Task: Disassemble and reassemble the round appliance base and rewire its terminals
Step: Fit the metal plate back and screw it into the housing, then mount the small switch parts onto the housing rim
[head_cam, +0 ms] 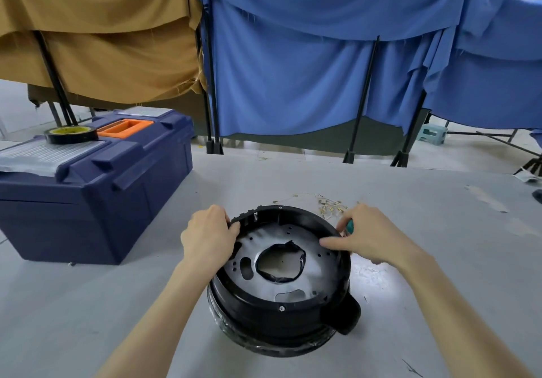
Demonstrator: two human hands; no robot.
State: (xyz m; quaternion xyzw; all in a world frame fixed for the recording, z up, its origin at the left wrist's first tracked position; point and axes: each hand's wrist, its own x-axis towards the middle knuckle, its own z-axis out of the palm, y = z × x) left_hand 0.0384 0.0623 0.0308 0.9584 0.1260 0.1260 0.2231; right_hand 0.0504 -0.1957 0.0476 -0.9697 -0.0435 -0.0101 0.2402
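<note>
A round black appliance base (281,304) stands on the grey table, tilted up toward me. Inside it shows a silvery metal plate (311,272) with a big centre hole and several small holes. My left hand (208,240) grips the base's left rim, thumb over the edge. My right hand (372,237) holds a green-handled tool (349,226) in its curled fingers while its index finger reaches over the right rim onto the plate. Thin wires with small brass terminals (328,206) lie on the table just behind the base.
A dark blue toolbox (96,190) with an orange handle sits at the left, a roll of tape (71,134) on its lid. Brown and blue cloths hang on black stands behind the table. A small stool (433,133) stands far right.
</note>
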